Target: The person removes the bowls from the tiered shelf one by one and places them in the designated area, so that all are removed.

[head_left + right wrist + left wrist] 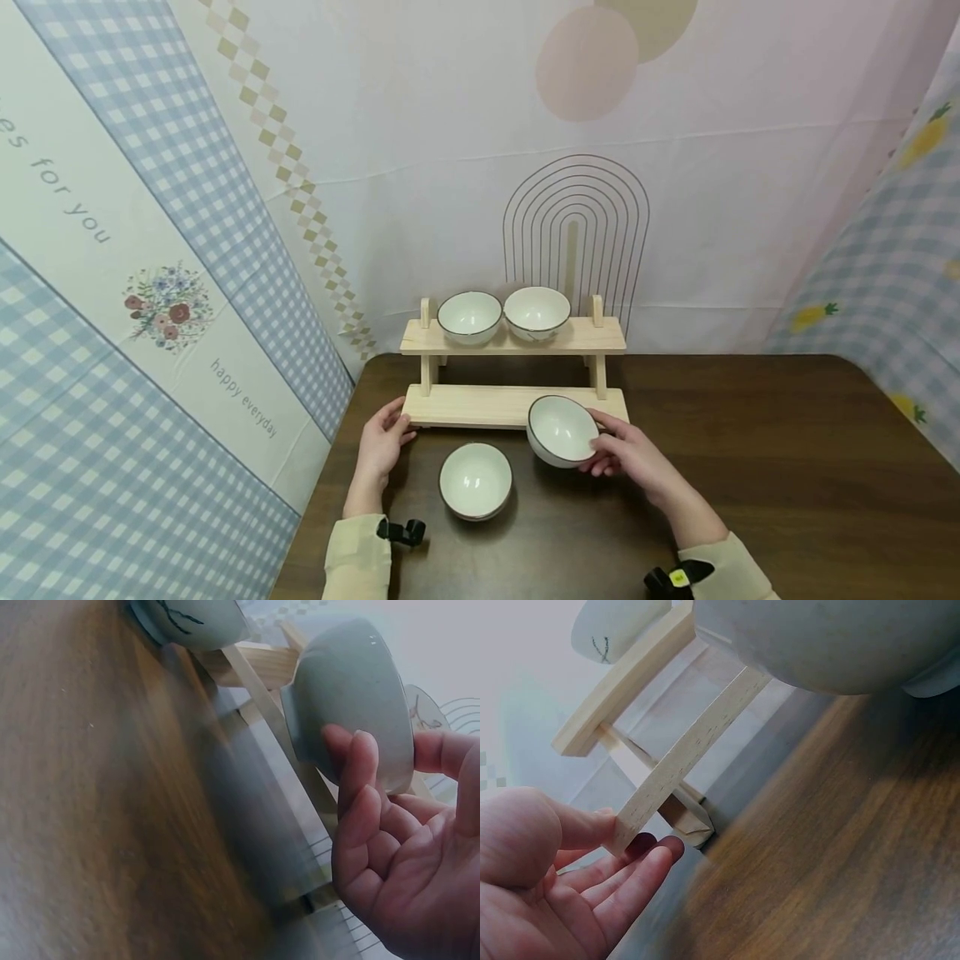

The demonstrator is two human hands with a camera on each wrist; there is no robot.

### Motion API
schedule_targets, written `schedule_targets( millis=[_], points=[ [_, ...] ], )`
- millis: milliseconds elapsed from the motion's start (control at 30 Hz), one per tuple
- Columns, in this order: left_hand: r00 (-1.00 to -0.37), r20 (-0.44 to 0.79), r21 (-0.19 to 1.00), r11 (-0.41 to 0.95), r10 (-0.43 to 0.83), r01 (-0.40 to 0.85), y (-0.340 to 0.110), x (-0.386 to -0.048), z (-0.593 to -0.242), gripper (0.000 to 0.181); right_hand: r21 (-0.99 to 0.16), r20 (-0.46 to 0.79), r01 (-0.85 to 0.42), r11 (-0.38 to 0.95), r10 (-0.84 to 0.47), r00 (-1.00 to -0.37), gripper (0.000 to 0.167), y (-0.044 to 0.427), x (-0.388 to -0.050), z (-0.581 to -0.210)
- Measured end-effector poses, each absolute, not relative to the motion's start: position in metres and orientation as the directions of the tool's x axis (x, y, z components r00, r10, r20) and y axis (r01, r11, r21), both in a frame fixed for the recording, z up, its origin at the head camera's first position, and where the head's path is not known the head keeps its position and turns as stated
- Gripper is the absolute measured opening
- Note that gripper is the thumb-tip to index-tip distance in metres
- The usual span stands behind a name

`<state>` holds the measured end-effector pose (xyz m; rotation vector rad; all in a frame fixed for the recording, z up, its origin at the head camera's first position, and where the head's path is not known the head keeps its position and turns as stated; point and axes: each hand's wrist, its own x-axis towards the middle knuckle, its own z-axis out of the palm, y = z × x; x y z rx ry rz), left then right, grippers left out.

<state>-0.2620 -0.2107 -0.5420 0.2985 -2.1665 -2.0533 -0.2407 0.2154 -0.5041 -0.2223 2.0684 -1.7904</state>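
A two-tier wooden rack (465, 407) stands at the back of the table. My left hand (379, 447) holds the left end of its lower shelf (676, 763), thumb on top and fingertips beneath. With my right hand (637, 457) I pinch a white bowl (561, 432) by its right side, thumb at the dark rim and fingers (358, 769) curled under the wall. That bowl is tilted and held just in front of the lower shelf's right part. Another white bowl (476, 481) sits upright on the table between my hands.
Two similar bowls, a left one (470, 317) and a right one (537, 312), stand side by side on the rack's upper shelf. Behind the dark wooden table (750, 467) hangs a printed cloth (420, 208). A checked cloth (847, 308) drapes along the right.
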Motion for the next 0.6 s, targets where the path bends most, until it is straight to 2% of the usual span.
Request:
schedule_targets(
  millis=[600],
  points=[
    [-0.971,-0.052,0.997,0.036,-0.232,-0.062,-0.212,-0.261,-0.542,0.042,-0.968,-0.203,0.114,0.223,-0.436,-0.877,0.072,0.228,-0.234,-0.495]
  ],
)
